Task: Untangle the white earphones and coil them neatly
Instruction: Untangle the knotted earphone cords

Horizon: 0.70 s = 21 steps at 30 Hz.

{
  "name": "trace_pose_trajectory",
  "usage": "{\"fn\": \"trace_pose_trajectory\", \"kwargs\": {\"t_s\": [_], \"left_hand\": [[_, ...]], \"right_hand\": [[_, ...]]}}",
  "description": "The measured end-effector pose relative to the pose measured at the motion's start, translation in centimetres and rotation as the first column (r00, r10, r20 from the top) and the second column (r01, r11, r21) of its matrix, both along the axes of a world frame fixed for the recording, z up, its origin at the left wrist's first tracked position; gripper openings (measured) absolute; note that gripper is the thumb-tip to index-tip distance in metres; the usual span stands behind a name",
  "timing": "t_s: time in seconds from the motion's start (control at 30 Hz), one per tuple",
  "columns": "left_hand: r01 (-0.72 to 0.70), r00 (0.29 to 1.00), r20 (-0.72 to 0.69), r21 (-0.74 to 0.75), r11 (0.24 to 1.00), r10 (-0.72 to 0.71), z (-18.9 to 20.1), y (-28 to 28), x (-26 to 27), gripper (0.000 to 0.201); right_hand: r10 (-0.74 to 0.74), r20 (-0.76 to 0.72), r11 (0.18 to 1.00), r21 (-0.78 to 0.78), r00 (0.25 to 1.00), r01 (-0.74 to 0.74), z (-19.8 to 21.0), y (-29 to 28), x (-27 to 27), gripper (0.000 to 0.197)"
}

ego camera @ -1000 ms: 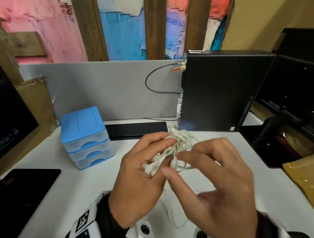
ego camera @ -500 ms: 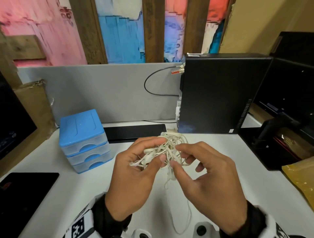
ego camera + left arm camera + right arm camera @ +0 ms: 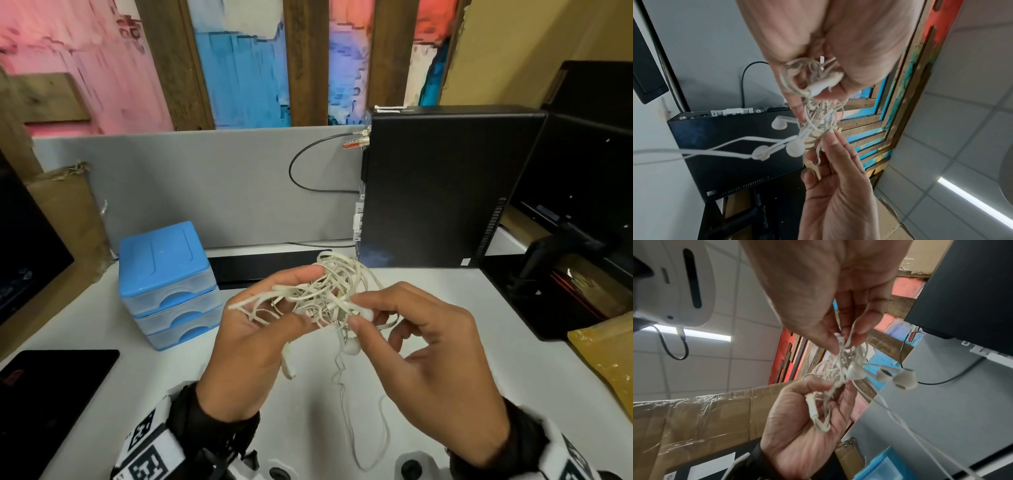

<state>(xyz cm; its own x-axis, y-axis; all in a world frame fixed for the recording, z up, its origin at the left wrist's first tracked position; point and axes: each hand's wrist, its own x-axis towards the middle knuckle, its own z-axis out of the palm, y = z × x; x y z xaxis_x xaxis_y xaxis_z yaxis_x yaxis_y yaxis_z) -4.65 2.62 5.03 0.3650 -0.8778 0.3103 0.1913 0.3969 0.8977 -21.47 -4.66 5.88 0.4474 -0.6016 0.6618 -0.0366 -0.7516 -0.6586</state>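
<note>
a person's two hands hold a knotted bundle of white earphones in the air above a white desk, in front of a black computer tower. the left hand grips one side of the tangle, fingers curled around a clump of loops, with the inline remote lying across its fingertips in the left wrist view. the right hand pinches strands on the other side between thumb and forefinger, its other fingers loosely bent. the two hands sit close together, joined by the knot. several earbuds dangle out of the mass; three show side by side in the right wrist view, and one earbud hangs just below the right thumb in the head view. a slack loop of cable droops from the bundle toward the desk edge. the cord is uncoiled and visibly snarled.

a blue three-drawer organiser stands on the desk to the left, well apart from the hands. behind it runs a grey partition, with a black cable looping into the back of the tower. a flat black device lies at the near left of the desk.
</note>
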Motion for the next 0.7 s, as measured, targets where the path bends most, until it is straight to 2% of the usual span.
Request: {"fn": "trace_pose_trajectory", "kwargs": {"t_s": [0.13,0.23,0.33,0.4,0.7], "left_hand": [[-0.065,0.998,-0.004,-0.020,0.998,0.065,0.2,0.0,-0.1,0.031],[-0.144,0.983,0.112,-0.020,0.989,0.145,0.3,0.0,-0.2,0.024],[-0.161,0.963,0.217,-0.018,0.987,0.161,0.5,0.2,-0.3,0.029],[-0.152,0.955,0.255,-0.019,0.988,0.152,0.7,0.4,-0.5,0.033],[-0.092,0.965,0.248,0.023,0.995,0.084,1.3,0.9,-1.0,0.044]], "right_hand": [[0.018,-0.017,1.000,-0.012,1.000,-0.019,0.1,0.0,-0.1,0.014],[0.031,0.050,0.997,0.066,0.998,-0.034,0.2,0.2,0.0,0.014],[0.040,0.138,0.969,0.236,0.990,-0.073,0.1,0.1,0.2,0.011],[0.039,0.169,0.955,0.283,0.985,-0.086,0.1,0.0,0.2,0.012],[-0.022,0.212,0.954,0.296,0.977,-0.043,0.5,0.3,0.0,0.015]]}}
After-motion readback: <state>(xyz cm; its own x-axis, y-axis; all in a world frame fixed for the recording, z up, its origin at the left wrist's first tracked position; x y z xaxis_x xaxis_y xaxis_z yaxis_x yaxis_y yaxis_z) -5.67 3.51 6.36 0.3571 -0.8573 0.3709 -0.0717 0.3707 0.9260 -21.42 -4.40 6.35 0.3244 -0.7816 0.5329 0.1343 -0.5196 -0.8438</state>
